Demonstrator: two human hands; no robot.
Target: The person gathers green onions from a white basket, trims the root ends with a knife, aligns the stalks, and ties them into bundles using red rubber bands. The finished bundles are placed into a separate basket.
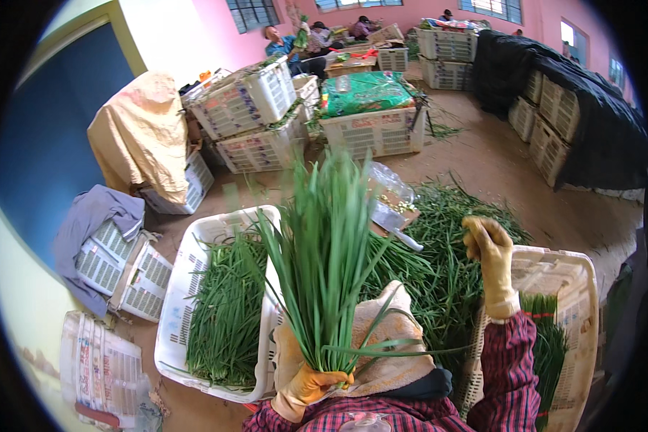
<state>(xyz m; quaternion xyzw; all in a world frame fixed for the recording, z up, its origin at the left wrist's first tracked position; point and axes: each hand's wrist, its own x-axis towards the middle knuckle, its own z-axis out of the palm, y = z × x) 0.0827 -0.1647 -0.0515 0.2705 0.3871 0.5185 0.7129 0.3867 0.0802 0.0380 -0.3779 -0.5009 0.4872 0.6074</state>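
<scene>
My left hand (316,386), in a yellowed work glove, grips the lower ends of a bunch of long flat green leaves, likely Chinese chives (329,259), which stands upright above my lap. Its tips are blurred. My right hand (487,237), gloved too, is raised at the right over a heap of loose green leaves (443,270); its fingers are curled, and whether they hold anything is unclear. A stained cloth (391,335) covers my lap. More leaves (229,313) lie in a white plastic crate (167,324) at my left.
Beyond the lap, a cleaver (387,217) lies on a wooden board (410,218) beside a clear plastic bag (391,181). A crate (583,335) with banded green bunches (542,335) stands at right. Stacked crates (243,97) and a green sack (364,93) are farther off; several people sit at the back.
</scene>
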